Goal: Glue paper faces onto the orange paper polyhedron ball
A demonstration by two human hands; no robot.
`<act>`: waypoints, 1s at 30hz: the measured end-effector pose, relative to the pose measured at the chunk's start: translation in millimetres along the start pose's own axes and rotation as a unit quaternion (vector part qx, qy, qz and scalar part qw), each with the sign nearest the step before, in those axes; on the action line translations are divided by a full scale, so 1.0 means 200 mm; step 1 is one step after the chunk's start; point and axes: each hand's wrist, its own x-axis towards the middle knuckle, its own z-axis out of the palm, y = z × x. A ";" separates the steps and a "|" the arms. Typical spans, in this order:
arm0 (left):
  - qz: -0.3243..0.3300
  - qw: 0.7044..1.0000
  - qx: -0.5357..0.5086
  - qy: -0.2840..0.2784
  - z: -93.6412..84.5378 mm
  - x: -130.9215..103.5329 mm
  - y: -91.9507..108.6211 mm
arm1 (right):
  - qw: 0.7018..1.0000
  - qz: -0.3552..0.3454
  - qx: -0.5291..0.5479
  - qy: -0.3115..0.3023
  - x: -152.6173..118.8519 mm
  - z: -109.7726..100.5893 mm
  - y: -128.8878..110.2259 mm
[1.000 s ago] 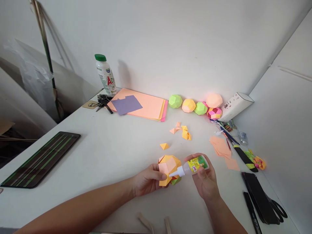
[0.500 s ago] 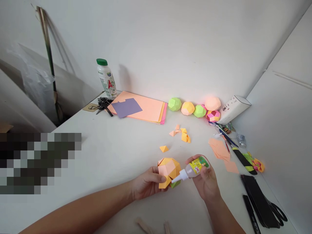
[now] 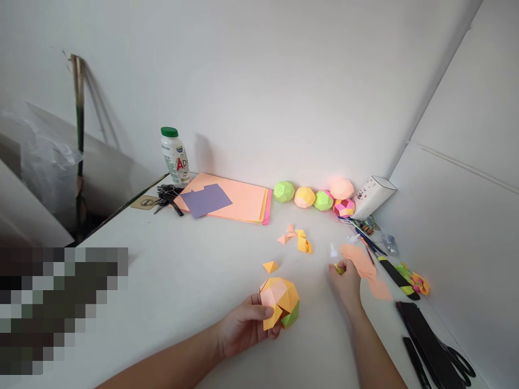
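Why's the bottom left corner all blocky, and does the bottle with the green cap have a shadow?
In the head view, big square blocks hide that corner, so I can't tell what's underneath; in the head view, the bottle has a soft shadow on the wall, to its right in the picture.

On the table, the paper balls lie behind the glue bottle, paper squares to its right
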 end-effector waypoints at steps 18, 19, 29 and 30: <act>0.043 0.999 -0.017 -0.009 -0.04 0.03 0.04 | 0.910 -0.314 -0.184 -0.198 0.09 0.60 -0.30; 0.042 0.999 -0.019 -0.011 -0.04 0.03 0.04 | 0.912 -0.312 -0.182 -0.196 0.09 0.60 -0.29; 0.032 0.999 -0.033 -0.001 -0.04 0.02 0.04 | 0.939 -0.265 -0.101 -0.197 -0.01 0.37 -0.21; 0.033 0.999 -0.032 -0.002 -0.04 0.02 0.04 | 0.942 -0.257 -0.090 -0.197 -0.03 0.33 -0.20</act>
